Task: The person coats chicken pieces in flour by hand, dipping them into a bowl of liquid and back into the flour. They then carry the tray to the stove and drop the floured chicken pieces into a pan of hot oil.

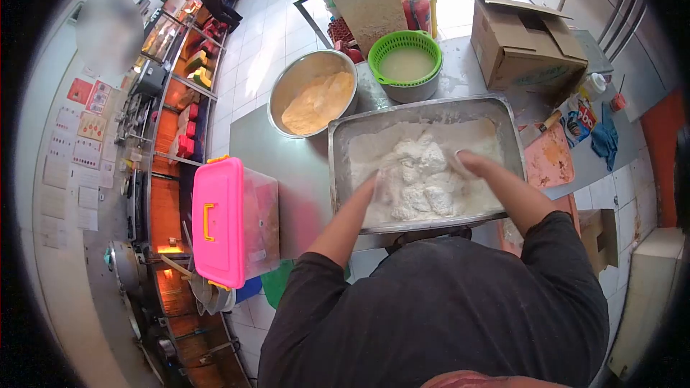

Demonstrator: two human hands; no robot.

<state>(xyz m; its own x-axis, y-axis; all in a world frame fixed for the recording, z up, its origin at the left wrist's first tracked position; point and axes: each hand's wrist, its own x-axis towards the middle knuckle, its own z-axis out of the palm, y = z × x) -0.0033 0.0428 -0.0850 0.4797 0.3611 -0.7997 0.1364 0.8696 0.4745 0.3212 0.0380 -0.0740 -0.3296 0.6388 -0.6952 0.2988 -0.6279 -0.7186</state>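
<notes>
A large rectangular metal tray in front of me holds white flour. Several lumpy flour-coated pieces are heaped in its middle; the coating hides what they are. On the left side of the heap, my left hand is down in the flour, white and blurred. My right hand is at the right side of the heap, also floury. The fingers of both hands are too smeared and coated to make out.
Behind the tray stand a metal bowl of orange-tinted powder and a green strainer over cloudy liquid. A cardboard box is at the back right, near a pink tray. At left is a pink-lidded bin. Another person stands far off.
</notes>
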